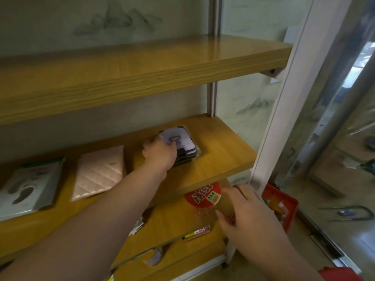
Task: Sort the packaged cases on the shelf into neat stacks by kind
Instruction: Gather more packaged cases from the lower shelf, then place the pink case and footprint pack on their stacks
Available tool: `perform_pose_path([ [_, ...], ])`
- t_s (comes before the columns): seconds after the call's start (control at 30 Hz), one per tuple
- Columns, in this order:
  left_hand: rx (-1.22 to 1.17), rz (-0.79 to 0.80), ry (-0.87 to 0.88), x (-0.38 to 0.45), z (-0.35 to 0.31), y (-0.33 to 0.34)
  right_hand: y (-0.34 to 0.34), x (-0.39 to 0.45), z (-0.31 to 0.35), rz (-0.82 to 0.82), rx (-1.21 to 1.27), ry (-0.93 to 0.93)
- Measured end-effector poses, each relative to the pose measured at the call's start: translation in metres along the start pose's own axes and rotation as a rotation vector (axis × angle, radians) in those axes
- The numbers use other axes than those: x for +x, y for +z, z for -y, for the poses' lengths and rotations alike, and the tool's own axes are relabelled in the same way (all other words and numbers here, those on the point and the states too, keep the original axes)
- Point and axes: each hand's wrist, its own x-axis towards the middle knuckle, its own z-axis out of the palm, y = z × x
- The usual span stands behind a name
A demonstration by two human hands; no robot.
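A stack of packaged cases [185, 144] in clear wrappers sits on the right part of the middle wooden shelf [223, 151]; the top one is pale lilac with a small printed figure. My left hand [160, 153] rests on the stack's left side, fingers on the top case. A pink quilted package [99, 171] lies flat to the left, and a stack of white insole packs [28, 185] lies further left. My right hand [243, 209] hovers lower, by the front edge of the shelf below, fingers loosely spread and holding nothing.
A round red-lidded tub [203, 194] stands on the lower shelf, with small packets [195, 233] under it. A red plastic basket [282, 203] sits on the floor at the right beside a white frame post [284, 102] and glass door. An upper shelf [142, 65] overhangs.
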Motion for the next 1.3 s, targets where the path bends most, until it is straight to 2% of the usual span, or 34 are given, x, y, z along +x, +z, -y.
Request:
perform_pose_path([
  [0.13,-0.069,-0.065,0.097,-0.022,0.014,-0.016,0.006,0.015,0.014,-0.033,0.006,-0.041],
  [0.23,-0.028,-0.093,0.243,-0.052,0.038,-0.039,0.014,0.028,0.03,-0.032,-0.013,-0.094],
  [0.33,0.066,-0.13,0.365,-0.082,0.075,-0.066,0.026,0.038,0.053,-0.026,-0.008,-0.157],
  [0.43,0.232,-0.184,0.41,-0.104,0.119,-0.098,0.04,0.044,0.087,0.007,0.023,-0.23],
  [0.6,0.372,-0.259,0.399,-0.137,0.19,-0.154,0.061,0.04,0.158,0.04,0.059,-0.37],
  [0.87,0.373,-0.353,0.229,-0.201,0.31,-0.247,0.101,-0.007,0.286,0.025,0.124,-0.543],
  [1.3,0.359,-0.474,0.124,-0.306,0.512,-0.416,0.182,-0.118,0.517,0.056,0.138,-0.654],
])
